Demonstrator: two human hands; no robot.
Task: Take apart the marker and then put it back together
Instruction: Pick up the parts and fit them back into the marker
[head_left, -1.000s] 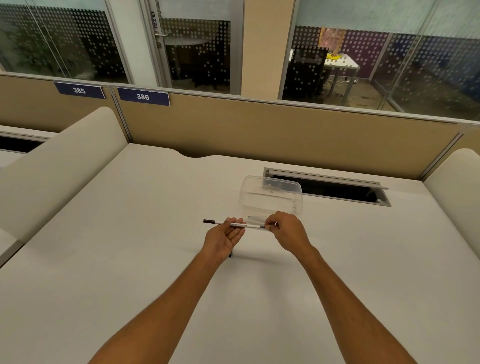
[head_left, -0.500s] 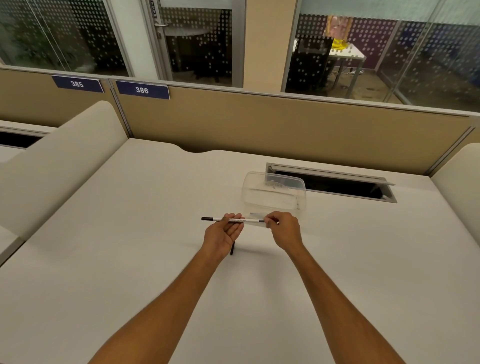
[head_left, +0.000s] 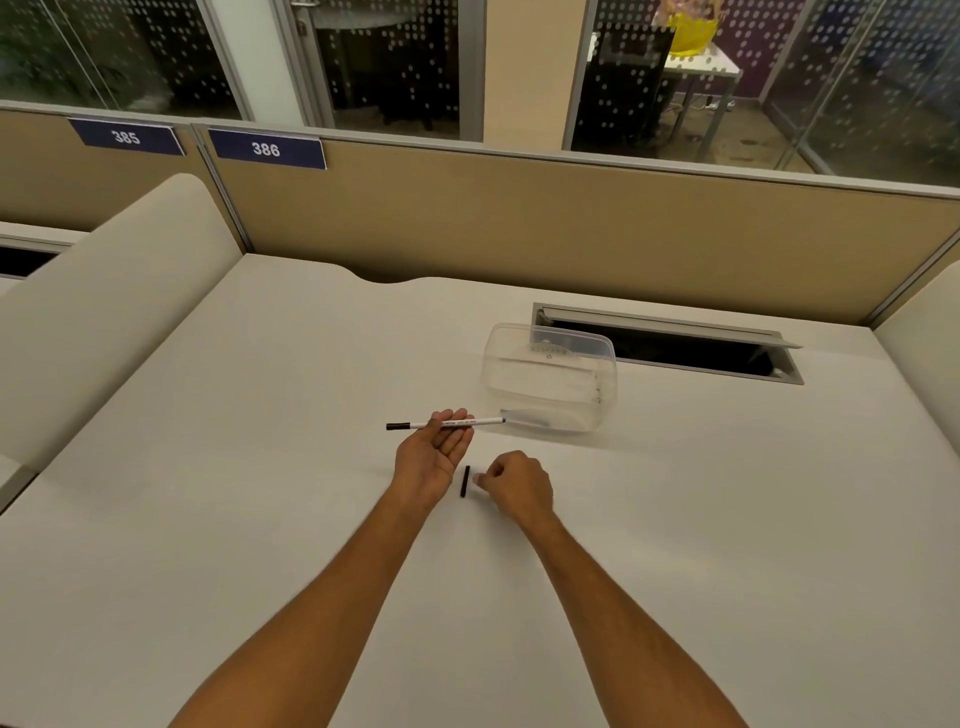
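Note:
A thin white marker (head_left: 485, 421) lies level across the fingers of my left hand (head_left: 431, 457), which is palm up and grips its middle. The marker's left end is black and its right end is bare, pointing at the clear container. A short black cap (head_left: 464, 481) lies on the desk (head_left: 260, 467) between my hands. My right hand (head_left: 514, 486) sits low just right of the cap, with curled fingers and fingertips beside it. I cannot tell if they touch it.
A clear plastic container (head_left: 553, 382) stands just beyond the marker's right end. Behind it is an open cable slot (head_left: 670, 348) in the desk. A tan partition (head_left: 519, 228) runs along the back, and curved side dividers stand at left and right.
My right hand has let go of the marker's right end and dropped back to the cap on the desk. My left hand still holds the marker.

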